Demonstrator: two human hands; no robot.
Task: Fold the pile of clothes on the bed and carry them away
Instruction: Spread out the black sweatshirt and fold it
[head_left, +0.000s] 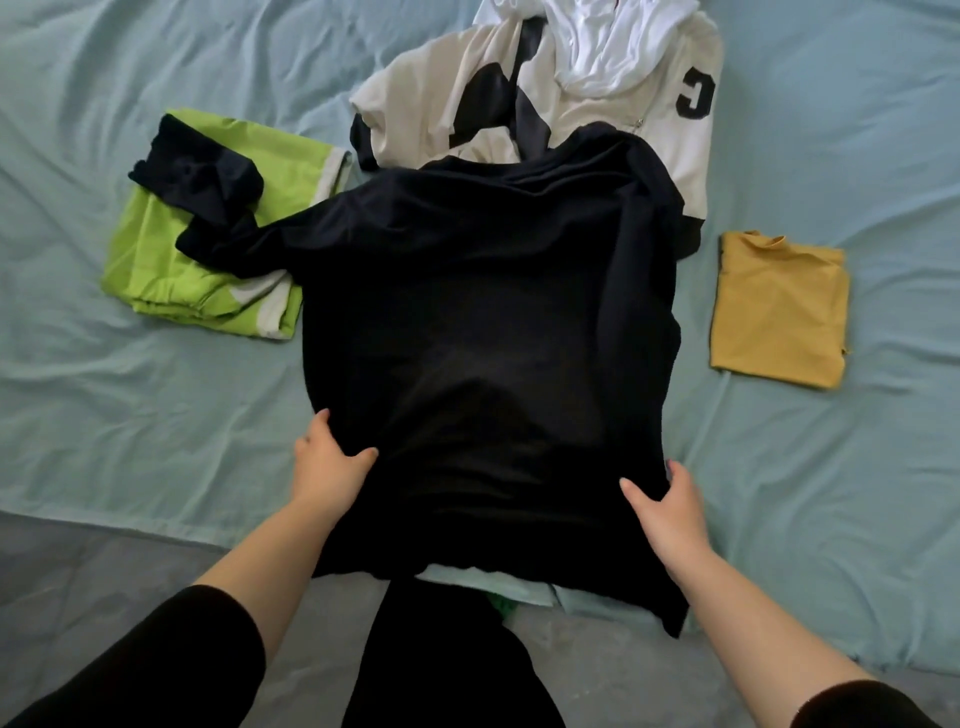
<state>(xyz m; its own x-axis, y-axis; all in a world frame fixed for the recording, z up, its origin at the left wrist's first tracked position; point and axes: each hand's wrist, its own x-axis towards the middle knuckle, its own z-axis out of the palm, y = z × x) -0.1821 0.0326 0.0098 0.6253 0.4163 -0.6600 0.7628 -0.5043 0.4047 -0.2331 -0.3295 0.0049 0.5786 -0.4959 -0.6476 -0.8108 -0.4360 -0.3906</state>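
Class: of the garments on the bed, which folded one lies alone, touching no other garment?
The mustard-yellow top, right of the black shirt. The green folded garment has the black shirt's sleeve across it; the white jacket lies unfolded.

One wide-angle camera, worn on the person's head, looked forward and steeply down from close above the near edge of the bed (156, 415), with a strip of floor (78, 571) at the frame's bottom.
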